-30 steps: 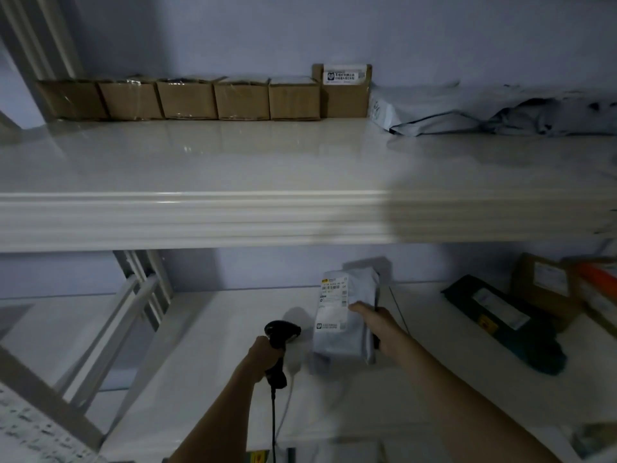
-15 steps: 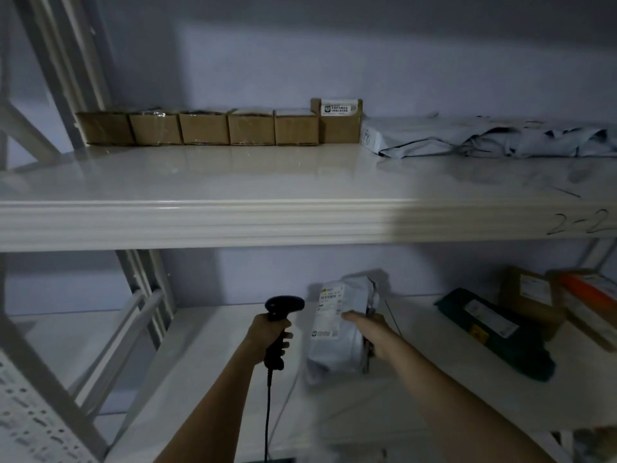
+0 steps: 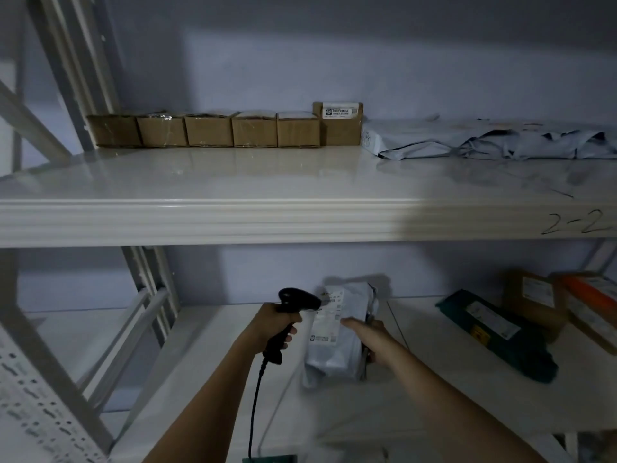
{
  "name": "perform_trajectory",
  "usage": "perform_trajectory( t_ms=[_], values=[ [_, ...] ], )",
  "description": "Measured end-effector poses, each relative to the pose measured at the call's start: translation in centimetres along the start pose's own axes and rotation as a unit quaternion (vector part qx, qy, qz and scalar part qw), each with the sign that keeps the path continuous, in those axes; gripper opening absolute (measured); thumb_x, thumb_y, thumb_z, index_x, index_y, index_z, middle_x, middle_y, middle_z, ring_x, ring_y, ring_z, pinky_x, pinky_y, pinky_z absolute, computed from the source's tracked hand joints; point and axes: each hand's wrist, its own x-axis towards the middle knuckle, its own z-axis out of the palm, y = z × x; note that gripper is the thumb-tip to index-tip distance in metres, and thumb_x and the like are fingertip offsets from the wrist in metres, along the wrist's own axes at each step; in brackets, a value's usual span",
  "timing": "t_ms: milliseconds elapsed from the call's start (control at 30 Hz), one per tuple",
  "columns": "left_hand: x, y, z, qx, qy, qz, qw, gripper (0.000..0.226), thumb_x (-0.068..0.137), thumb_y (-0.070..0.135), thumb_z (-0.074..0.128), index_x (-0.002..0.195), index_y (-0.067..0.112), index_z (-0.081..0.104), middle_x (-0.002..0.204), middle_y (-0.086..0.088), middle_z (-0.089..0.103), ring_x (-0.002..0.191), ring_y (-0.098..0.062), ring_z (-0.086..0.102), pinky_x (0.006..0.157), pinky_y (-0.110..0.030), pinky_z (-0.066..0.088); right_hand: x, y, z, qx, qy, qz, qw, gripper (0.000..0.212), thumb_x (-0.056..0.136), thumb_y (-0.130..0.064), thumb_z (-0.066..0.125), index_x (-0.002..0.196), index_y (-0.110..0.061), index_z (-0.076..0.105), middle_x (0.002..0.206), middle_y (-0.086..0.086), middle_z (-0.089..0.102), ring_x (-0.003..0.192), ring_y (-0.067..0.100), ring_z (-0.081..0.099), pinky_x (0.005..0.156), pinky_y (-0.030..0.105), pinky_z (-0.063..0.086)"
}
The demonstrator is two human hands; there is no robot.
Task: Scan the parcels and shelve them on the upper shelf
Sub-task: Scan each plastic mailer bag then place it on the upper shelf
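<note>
The step in hand is the scan. The left hand (image 3: 274, 324) has its grip wrapped round the handle of the black scanner (image 3: 289, 312), whose head points right at the white label (image 3: 329, 317) on a grey bag parcel (image 3: 339, 332). The right hand (image 3: 369, 337) holds that parcel by its right edge, thumb across the front, keeping it roughly upright above the lower shelf (image 3: 434, 396), well below the upper shelf (image 3: 233, 175). To scan well, the label should probably face the scanner squarely, pulled flat, since the soft bag wrinkles and the thumb lies close to the print; sliding the thumb clear of the barcode would help. The scanner head sits very near the label, so easing it back a little may let the whole code read. The cord (image 3: 255, 406) hangs free below. On the upper shelf, brown boxes (image 3: 207, 130) line the back wall and grey bags (image 3: 484, 143) lie to their right, leaving open room in front.
</note>
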Motion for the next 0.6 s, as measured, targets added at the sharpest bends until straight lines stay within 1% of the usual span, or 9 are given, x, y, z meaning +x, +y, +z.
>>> perform_trajectory(
  t_ms=[133, 200, 300, 400, 467, 533, 600],
  values=[
    [-0.6, 0.9, 0.4, 0.034, -0.007, -0.004, 0.999, 0.016, 0.084, 0.014, 0.064, 0.096, 0.004, 0.068, 0.061, -0.006, 0.052, 0.046, -0.016, 0.044, 0.046, -0.024, 0.038, 0.3, 0.2, 0.2, -0.007, 0.001, -0.002, 1.0, 0.123, 0.039, -0.065, 0.085, 0.142, -0.013, 0.044, 0.129, 0.009, 0.061, 0.104, 0.031, 0.068, 0.089, 0.049, 0.06],
    [-0.6, 1.2, 0.6, 0.036, -0.006, -0.003, 0.999, 0.015, 0.085, 0.014, 0.063, 0.095, 0.005, 0.067, 0.061, -0.006, 0.051, 0.046, -0.016, 0.044, 0.047, -0.024, 0.037, -1.1, -0.6, 0.4, 0.006, 0.007, -0.013, 1.0, 0.117, 0.041, -0.064, 0.084, 0.139, -0.012, 0.047, 0.128, 0.008, 0.061, 0.102, 0.03, 0.068, 0.087, 0.047, 0.06],
    [-0.6, 1.4, 0.9, 0.023, 0.006, 0.002, 1.0, 0.013, 0.086, 0.013, 0.06, 0.094, 0.004, 0.066, 0.059, -0.006, 0.05, 0.046, -0.016, 0.042, 0.046, -0.023, 0.035, -1.8, -1.0, 0.4, 0.032, 0.019, -0.031, 0.999, 0.107, 0.044, -0.059, 0.086, 0.132, -0.009, 0.049, 0.116, 0.009, 0.069, 0.095, 0.027, 0.071, 0.08, 0.042, 0.062],
    [-0.6, 1.6, 1.1, 0.018, 0.011, 0.005, 1.0, 0.017, 0.087, 0.01, 0.058, 0.098, 0.001, 0.066, 0.059, -0.005, 0.049, 0.046, -0.016, 0.041, 0.045, -0.023, 0.035, -1.5, -1.0, 0.1, 0.037, 0.031, -0.047, 0.998, 0.104, 0.045, -0.059, 0.087, 0.128, -0.009, 0.049, 0.111, 0.007, 0.071, 0.092, 0.026, 0.073, 0.082, 0.045, 0.063],
    [-0.6, 1.7, 1.1, 0.015, 0.004, 0.011, 1.0, 0.021, 0.087, 0.006, 0.057, 0.105, -0.001, 0.066, 0.06, -0.006, 0.049, 0.047, -0.016, 0.041, 0.045, -0.023, 0.035, -1.8, -1.1, 0.0, 0.035, 0.032, -0.05, 0.998, 0.095, 0.055, -0.053, 0.088, 0.127, -0.009, 0.046, 0.112, 0.008, 0.07, 0.094, 0.026, 0.072, 0.082, 0.043, 0.062],
    [-0.5, 1.7, 1.2, 0.023, 0.003, 0.018, 1.0, 0.022, 0.087, 0.003, 0.056, 0.106, -0.002, 0.065, 0.061, -0.006, 0.048, 0.047, -0.016, 0.041, 0.045, -0.023, 0.035, -2.2, -1.2, -0.1, 0.035, 0.032, -0.052, 0.998, 0.082, 0.068, -0.046, 0.087, 0.127, -0.008, 0.043, 0.113, 0.009, 0.068, 0.094, 0.026, 0.07, 0.075, 0.037, 0.059],
    [-0.5, 1.9, 1.3, 0.028, 0.003, 0.024, 0.999, 0.019, 0.088, 0.002, 0.056, 0.104, -0.001, 0.065, 0.061, -0.007, 0.048, 0.047, -0.016, 0.041, 0.044, -0.024, 0.035, -2.3, -1.1, -0.2, 0.037, 0.032, -0.051, 0.997, 0.075, 0.075, -0.042, 0.085, 0.127, -0.008, 0.041, 0.114, 0.009, 0.067, 0.094, 0.025, 0.069, 0.069, 0.034, 0.056]
  ],
)
